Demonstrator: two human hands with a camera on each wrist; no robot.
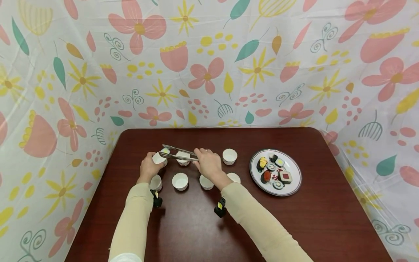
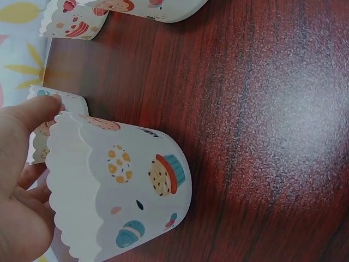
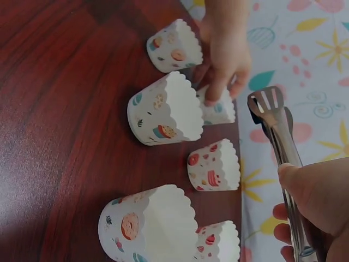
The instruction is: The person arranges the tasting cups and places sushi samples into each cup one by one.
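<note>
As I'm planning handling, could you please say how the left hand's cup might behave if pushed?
The cup is probably light and dentable, given its thin-looking wall; it flares wider above its base, so it may tip.

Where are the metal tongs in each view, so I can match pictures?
Head: metal tongs left of and below centre.
Left wrist: not in it.
Right wrist: tongs at right, slanting toward the bottom edge.
Shared landmark: floral cloth, at top, left edge and right side respectively.

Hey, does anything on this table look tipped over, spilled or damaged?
Nothing stands out. The cups not being held look upright and untorn, the sushi pieces on the plate sit within its rim, and I see no spills.
</note>
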